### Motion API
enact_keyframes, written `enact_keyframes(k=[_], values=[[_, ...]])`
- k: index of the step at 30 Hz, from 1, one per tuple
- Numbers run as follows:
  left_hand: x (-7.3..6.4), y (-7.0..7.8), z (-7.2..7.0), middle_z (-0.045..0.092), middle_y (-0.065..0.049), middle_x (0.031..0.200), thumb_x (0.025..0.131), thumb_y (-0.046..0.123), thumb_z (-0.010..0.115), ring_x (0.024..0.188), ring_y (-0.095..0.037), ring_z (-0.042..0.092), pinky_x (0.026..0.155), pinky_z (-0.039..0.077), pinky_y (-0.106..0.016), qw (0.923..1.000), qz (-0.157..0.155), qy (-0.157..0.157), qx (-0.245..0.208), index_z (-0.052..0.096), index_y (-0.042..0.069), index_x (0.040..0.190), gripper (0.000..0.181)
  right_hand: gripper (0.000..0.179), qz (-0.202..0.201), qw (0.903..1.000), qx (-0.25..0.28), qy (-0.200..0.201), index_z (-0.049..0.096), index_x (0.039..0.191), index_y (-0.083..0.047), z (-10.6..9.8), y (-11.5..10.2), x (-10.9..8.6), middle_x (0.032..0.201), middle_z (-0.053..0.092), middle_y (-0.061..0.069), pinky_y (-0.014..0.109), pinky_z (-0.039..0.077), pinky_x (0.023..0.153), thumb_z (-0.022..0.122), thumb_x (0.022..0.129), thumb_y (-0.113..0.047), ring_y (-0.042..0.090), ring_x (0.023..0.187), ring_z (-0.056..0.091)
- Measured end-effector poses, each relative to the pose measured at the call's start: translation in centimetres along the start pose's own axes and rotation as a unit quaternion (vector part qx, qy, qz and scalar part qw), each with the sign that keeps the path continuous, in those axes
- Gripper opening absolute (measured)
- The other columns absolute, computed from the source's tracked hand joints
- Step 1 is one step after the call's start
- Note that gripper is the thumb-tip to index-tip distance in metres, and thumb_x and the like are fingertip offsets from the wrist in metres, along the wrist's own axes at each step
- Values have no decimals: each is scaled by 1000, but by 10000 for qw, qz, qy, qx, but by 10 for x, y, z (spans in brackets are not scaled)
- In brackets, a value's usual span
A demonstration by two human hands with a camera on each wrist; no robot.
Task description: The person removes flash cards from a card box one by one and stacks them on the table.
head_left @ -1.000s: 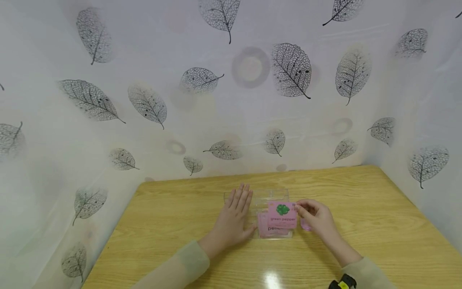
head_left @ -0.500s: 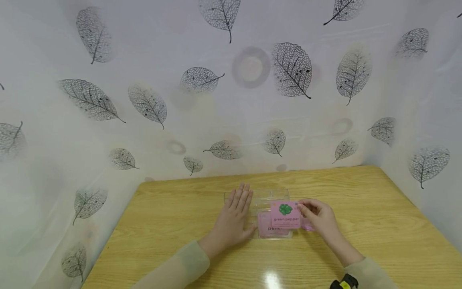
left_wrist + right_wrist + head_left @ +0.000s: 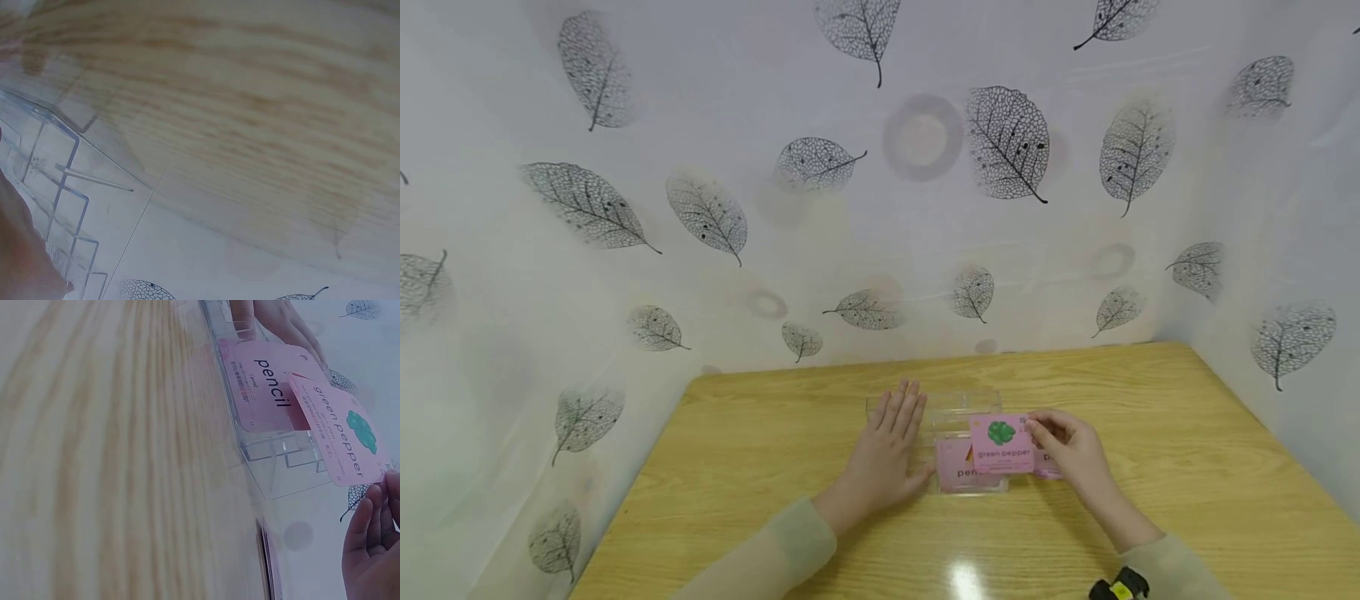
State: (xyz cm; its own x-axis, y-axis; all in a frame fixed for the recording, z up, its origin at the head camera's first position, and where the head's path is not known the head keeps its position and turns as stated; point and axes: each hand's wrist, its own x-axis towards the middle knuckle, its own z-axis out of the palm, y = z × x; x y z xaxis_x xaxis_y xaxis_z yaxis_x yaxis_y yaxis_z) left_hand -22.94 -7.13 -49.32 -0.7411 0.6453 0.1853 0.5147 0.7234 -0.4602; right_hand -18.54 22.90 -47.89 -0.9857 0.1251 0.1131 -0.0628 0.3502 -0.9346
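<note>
My right hand (image 3: pixel 1071 450) pinches a pink flashcard (image 3: pixel 1002 448), printed with a green pepper, by its upper right corner. The card is raised and overlaps the right side of a clear stepped card holder (image 3: pixel 972 402) in the head view. In the holder's front slot leans a pink pencil flashcard (image 3: pixel 262 387), partly covered by the green pepper card. My left hand (image 3: pixel 886 454) rests with straight fingers along the holder's left side; only part of this hand (image 3: pixel 22 250) shows in the left wrist view, beside the holder's clear steps (image 3: pixel 75 200).
A stack of pink cards (image 3: pixel 1047 467) lies on the wooden table (image 3: pixel 737 467) just right of the holder, partly hidden under my right hand. Its edge (image 3: pixel 269 562) shows in the right wrist view. A leaf-patterned curtain (image 3: pixel 880 233) surrounds the table's back and sides.
My right hand has drawn the green pepper card slightly to the right, uncovering more of the pencil card. More of the card stack shows. The left hand has stayed still.
</note>
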Motion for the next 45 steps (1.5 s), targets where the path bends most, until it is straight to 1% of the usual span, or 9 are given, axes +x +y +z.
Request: enact_keyframes(k=[4,9,15,18,22,28,33,40,45], values=[[0,0,1,12,-19,179,101,75,36,168,-36,9,136,20,-45,10000,2,82,-18,15,1,169,103,26,0,10000,-28,46,72,118,10,-1,0,0,93,75,2,18,60,69,66,106,-12,-3,77,63],[0,0,2,13,-20,179,101,75,37,167,-36,10,136,21,-45,9999,5,142,-54,16,1,169,103,26,-59,10000,-30,73,72,118,10,-3,3,1,93,76,-1,17,59,70,66,106,-12,-3,78,64],[0,0,2,9,-20,179,100,74,41,167,-36,9,137,18,-45,9997,-9,147,-180,15,1,169,104,26,-114,9999,46,116,72,119,8,-6,6,1,88,71,-16,18,59,70,65,107,-14,-2,78,63],[-1,1,2,11,-20,179,100,74,43,167,-36,11,137,19,-46,9995,-12,218,-208,15,0,169,105,26,-170,9997,67,152,72,119,8,-7,7,1,87,69,-20,18,59,69,64,107,-14,-2,78,63],[-1,1,2,12,-20,179,100,74,42,167,-36,12,136,19,-46,9995,-12,231,-206,14,0,169,105,25,-212,9996,56,190,72,118,9,-9,7,0,88,70,-21,17,59,70,64,107,-12,-3,79,64],[0,0,-1,6,-20,179,101,75,40,168,-36,9,137,18,-45,9999,-10,32,-142,14,1,169,104,26,-180,9996,-17,219,71,118,10,-11,8,0,88,69,-22,16,59,71,64,107,-12,-4,80,64],[0,1,-1,9,-19,179,101,74,40,167,-35,9,137,18,-44,9999,-12,27,-159,15,1,169,103,26,-167,9996,-37,209,70,119,11,-13,10,2,86,67,-24,15,59,70,63,107,-12,-5,79,63],[0,1,1,2,-19,179,101,74,39,168,-35,7,137,17,-45,9998,4,-19,-210,12,1,170,104,29,-40,9997,-37,221,70,120,12,-17,11,0,87,69,-18,15,58,69,64,107,-13,-5,78,63],[0,1,-1,2,-19,179,101,74,38,168,-36,7,137,18,-45,9998,-4,-42,-181,12,1,170,104,30,-58,9996,-99,241,69,120,12,-20,12,0,85,67,-23,15,58,69,63,108,-15,-5,78,63]])
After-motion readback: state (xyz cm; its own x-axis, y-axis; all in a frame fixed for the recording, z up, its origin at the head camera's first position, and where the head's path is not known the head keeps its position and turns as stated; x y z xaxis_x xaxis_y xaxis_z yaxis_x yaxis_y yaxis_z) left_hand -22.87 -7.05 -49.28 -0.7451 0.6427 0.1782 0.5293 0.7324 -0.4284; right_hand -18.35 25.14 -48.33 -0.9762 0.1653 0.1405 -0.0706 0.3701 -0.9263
